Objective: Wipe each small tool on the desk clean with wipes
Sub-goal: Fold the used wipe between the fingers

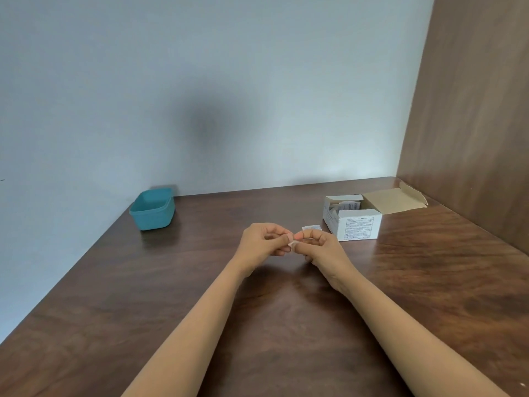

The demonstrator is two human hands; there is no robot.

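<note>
Seemingly you are only starting: left grip (264, 243) and right grip (320, 247) both pinch one small white wipe (292, 244) above the worktop (200, 282) (no tool shows), all wiping left.

A single wide-angle view, worn on the person's head, looks forward and down across the dark brown wooden tabletop (200, 296). It sits close: both bare forearms enter from the bottom edge, and the left hand (262, 245) and right hand (322, 249) meet near frame centre, pinching a small white sachet (292, 244). The pale blue-grey wall (200, 81) fills the upper half straight ahead, and a brown wooden side panel (472, 110) closes the right. The far corners hold a teal plastic tub (151, 214) on the left and an open white cardboard box (359, 229) on the right.
</note>
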